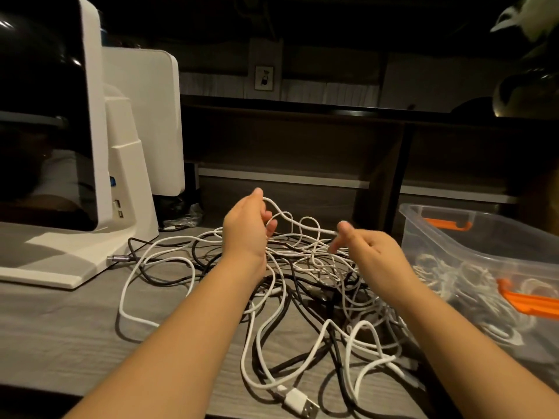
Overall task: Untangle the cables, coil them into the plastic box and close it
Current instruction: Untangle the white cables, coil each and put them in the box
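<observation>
From the head camera I see my left hand raised above the tangle of cables, its thumb and fingers pinching a thin white cable at about 12 o'clock of the pile. That strand runs slack and wavy toward 3 o'clock, where my right hand pinches it between thumb and forefinger, the other fingers loosely curled. The heap of white and black cables lies on the grey tabletop directly beneath and in front of both hands, with a white USB plug at its 6 o'clock edge. The clear plastic box with orange latches sits at 3 o'clock, just beside the pile, with coiled cables already inside. A white monitor stands at 9 o'clock.
</observation>
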Motion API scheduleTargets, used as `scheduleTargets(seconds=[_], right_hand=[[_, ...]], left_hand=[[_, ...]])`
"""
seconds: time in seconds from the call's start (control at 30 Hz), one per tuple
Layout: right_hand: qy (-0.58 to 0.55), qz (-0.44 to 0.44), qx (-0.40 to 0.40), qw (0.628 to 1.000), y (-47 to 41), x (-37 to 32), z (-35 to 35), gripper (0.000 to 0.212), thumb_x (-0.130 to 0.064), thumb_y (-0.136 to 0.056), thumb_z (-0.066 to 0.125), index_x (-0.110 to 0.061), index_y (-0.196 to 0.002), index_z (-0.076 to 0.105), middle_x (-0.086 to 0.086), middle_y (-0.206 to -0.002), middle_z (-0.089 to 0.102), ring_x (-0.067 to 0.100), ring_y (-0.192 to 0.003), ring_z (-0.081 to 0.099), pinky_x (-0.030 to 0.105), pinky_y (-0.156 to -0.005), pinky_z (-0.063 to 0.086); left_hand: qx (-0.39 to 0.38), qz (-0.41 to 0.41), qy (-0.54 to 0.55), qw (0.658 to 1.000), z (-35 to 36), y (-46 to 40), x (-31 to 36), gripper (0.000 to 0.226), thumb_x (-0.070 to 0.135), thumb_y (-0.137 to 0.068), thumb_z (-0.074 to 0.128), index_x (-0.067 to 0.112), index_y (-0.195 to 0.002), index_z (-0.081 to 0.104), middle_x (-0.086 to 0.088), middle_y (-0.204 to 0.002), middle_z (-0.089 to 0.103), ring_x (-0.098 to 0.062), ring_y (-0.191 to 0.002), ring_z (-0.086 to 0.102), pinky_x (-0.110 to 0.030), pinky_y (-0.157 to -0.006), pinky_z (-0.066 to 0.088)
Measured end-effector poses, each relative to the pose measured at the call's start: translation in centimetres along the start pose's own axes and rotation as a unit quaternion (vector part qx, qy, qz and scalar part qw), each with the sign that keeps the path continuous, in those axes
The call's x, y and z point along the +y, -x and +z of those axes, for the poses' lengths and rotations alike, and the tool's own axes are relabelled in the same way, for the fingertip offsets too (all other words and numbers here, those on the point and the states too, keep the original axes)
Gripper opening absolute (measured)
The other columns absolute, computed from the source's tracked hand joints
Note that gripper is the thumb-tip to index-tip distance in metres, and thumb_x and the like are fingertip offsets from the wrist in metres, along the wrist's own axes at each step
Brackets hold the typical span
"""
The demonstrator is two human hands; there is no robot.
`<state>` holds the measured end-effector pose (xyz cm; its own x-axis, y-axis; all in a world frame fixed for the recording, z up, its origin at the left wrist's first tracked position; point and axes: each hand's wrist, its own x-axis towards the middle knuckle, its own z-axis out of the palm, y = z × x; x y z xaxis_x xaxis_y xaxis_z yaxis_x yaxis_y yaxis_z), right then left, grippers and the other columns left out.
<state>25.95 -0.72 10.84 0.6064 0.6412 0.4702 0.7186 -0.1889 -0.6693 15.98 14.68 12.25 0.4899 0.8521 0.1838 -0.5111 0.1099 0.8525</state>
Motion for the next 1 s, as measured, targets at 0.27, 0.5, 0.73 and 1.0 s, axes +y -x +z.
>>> scheduleTargets(seconds=[0.27, 0.5, 0.73, 1.0], right_hand=[[0.172, -0.059, -0.158, 0.970, 0.4, -0.8, 1.4, 0.047, -0.046, -0.100, 0.046, -0.023, -0.061, 0.057, -0.006, -0.056, 0.056, 0.005, -0.053, 0.050, 0.029, -0.062, 0.042], [0.195, -0.105, -0.138, 0.965, 0.7, -1.1, 1.5, 0.007, -0.025, -0.097, 0.057, -0.030, -0.098, 0.062, -0.011, -0.077, 0.059, 0.006, -0.070, 0.053, 0.026, -0.065, 0.044], [0.058, -0.074, -0.067, 0.993, 0.9, -2.3, 2.6, 0.025, -0.050, -0.098, 0.041, -0.029, -0.096, 0.054, -0.011, -0.084, 0.058, 0.005, -0.076, 0.055, 0.029, -0.068, 0.046], [0.133, -0.060, -0.074, 0.987, 0.2, -1.7, 3.3, 0.014, -0.035, -0.100, 0.049, -0.024, -0.107, 0.053, -0.007, -0.091, 0.059, 0.007, -0.077, 0.056, 0.026, -0.070, 0.049]], left_hand=[[-0.102, -0.142, 0.252, 0.952, -0.6, -0.2, 0.6, 0.052, 0.047, -0.107, 0.031, 0.019, -0.064, 0.041, 0.005, -0.061, 0.046, -0.007, -0.044, 0.037, -0.018, -0.043, 0.033], [-0.146, -0.158, 0.168, 0.962, -0.3, 0.1, 0.3, 0.038, 0.028, -0.107, 0.034, 0.016, -0.072, 0.045, 0.002, -0.064, 0.045, -0.009, -0.051, 0.036, -0.023, -0.059, 0.033], [-0.136, -0.110, 0.079, 0.981, 1.9, 2.5, -1.0, 0.026, 0.011, -0.103, 0.042, 0.008, -0.079, 0.052, -0.007, -0.080, 0.060, -0.020, -0.071, 0.073, -0.034, -0.070, 0.057], [-0.145, -0.058, 0.022, 0.987, 2.3, 3.5, -1.5, 0.031, 0.018, -0.107, 0.035, 0.012, -0.083, 0.054, 0.003, -0.070, 0.074, -0.019, -0.097, 0.074, -0.046, -0.098, 0.050]])
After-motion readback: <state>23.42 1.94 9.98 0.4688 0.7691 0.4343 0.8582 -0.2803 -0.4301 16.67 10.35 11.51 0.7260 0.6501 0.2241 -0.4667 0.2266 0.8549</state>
